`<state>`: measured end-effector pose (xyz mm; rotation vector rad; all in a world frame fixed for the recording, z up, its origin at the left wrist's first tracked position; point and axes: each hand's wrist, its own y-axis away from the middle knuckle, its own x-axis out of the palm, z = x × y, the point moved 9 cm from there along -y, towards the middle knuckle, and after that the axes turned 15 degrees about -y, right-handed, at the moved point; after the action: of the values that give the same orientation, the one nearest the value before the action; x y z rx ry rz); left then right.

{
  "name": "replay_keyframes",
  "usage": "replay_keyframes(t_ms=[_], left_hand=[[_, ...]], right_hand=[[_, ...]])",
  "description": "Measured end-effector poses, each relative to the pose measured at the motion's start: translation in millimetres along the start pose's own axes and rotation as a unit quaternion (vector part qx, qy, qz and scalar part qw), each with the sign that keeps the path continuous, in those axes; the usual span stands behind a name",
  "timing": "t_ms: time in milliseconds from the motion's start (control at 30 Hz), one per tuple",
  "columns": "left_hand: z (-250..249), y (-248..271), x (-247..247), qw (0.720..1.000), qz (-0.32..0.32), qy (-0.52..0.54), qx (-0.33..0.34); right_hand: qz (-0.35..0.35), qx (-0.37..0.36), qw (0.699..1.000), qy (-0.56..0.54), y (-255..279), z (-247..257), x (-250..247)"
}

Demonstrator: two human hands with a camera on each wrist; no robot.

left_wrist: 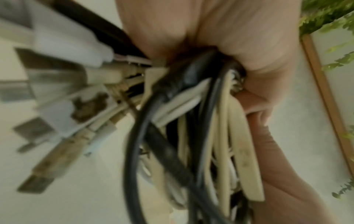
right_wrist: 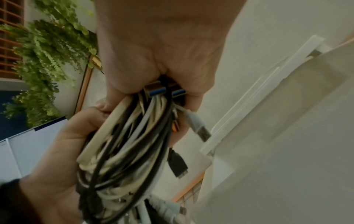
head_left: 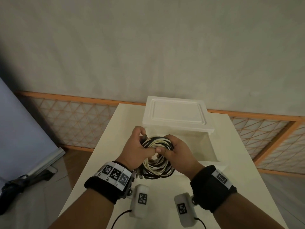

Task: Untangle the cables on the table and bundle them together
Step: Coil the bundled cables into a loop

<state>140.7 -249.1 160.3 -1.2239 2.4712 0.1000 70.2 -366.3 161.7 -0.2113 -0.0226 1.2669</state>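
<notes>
I count one coil of cables (head_left: 158,156), black and white mixed, strands too many to tell; two hands; one white box (head_left: 178,116); one bench (head_left: 239,146); two wrist cameras.

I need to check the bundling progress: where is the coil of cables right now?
In the head view, the cable coil is held above the table, gripped between left hand and right hand, just before the white box.

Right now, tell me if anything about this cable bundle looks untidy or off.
Mostly neat: both hands, left hand and right hand, grip one coil of cables. Several plugs stick loose from the coil, untucked. No tie is visible around it.
</notes>
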Motion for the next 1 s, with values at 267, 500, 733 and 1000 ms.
replay_keyframes(t_ms=[267, 500, 733, 1000], left_hand=[[37.7, -6.3, 15.2, 0.995, 0.095, 0.022, -0.028], [90.2, 17.8, 41.7, 0.901, 0.123, -0.413, 0.051], [89.8, 11.6, 39.4, 0.905, 0.067, -0.409, 0.098], [118.2, 4.2, 55.0, 0.885, 0.177, -0.421, 0.089]], right_hand=[[0.023, 0.018, 0.991, 0.131, -20.0, 15.8, -25.4], [-0.024, -0.022, 0.96, 0.277, -71.4, 67.1, -79.8], [0.176, -0.017, 0.826, 0.535, -112.3, 29.0, -30.2], [0.48, 0.098, 0.654, 0.576, -129.8, -84.6, 28.5]])
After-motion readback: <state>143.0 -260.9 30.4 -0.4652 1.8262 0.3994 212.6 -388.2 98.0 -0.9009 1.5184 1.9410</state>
